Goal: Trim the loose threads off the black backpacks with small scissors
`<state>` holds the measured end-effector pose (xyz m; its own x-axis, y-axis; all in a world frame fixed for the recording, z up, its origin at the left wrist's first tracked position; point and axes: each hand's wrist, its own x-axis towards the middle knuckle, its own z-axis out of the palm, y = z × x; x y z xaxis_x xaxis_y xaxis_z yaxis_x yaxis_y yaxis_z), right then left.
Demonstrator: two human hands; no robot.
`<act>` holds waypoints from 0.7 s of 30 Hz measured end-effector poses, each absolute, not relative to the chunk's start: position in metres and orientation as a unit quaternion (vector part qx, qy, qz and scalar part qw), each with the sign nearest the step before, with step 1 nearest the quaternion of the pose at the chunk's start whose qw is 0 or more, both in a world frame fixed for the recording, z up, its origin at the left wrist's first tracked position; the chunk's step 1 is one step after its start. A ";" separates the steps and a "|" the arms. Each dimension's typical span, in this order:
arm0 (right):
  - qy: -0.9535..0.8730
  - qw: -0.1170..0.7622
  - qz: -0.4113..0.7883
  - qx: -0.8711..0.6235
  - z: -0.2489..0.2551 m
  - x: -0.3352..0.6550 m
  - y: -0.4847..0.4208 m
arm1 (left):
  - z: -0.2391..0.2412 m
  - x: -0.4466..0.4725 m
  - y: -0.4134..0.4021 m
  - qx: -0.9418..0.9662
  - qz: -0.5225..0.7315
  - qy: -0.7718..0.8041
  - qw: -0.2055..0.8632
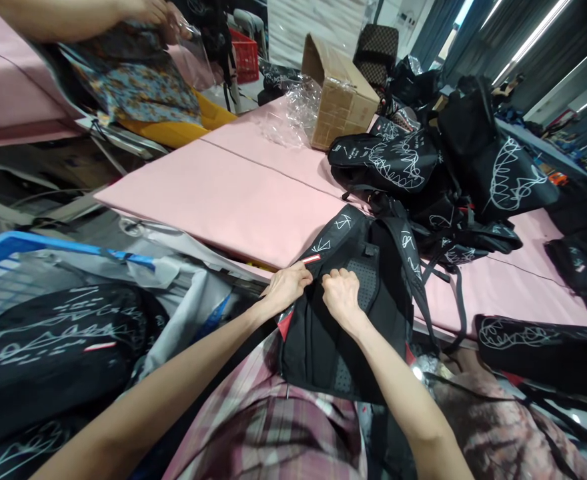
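A black backpack (353, 320) with white scribble print and red trim lies half over the near edge of the pink table (233, 193), its mesh back panel facing up. My left hand (287, 285) pinches the backpack's upper left edge next to a small red-and-white tag. My right hand (341, 293) is closed on the fabric of the mesh panel just beside it. The two hands are a few centimetres apart. What sits between the fingertips is hidden.
A heap of similar black printed backpacks (438, 167) fills the table's right side. A cardboard box (341, 90) and clear plastic wrap (293, 113) lie at the far end. A blue crate (33, 320) with more bags stands at my left. Another person's arm (73, 17) handles patterned fabric at top left.
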<state>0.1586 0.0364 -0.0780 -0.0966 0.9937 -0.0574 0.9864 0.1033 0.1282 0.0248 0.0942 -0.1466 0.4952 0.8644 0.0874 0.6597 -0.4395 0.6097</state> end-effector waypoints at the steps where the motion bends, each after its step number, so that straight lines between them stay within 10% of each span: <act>1: 0.736 0.058 0.023 0.674 -0.079 0.162 0.036 | -0.147 0.024 0.094 0.824 0.200 0.460 0.263; 21: 0.735 0.036 0.023 0.677 -0.089 0.167 0.033 | -0.153 0.024 0.096 0.805 0.231 0.454 0.303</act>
<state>0.1666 0.0331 -0.0893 -0.0803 0.9965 -0.0211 0.9932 0.0818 0.0823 0.0242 0.0964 -0.1530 0.4802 0.8718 0.0967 0.5911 -0.4031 0.6987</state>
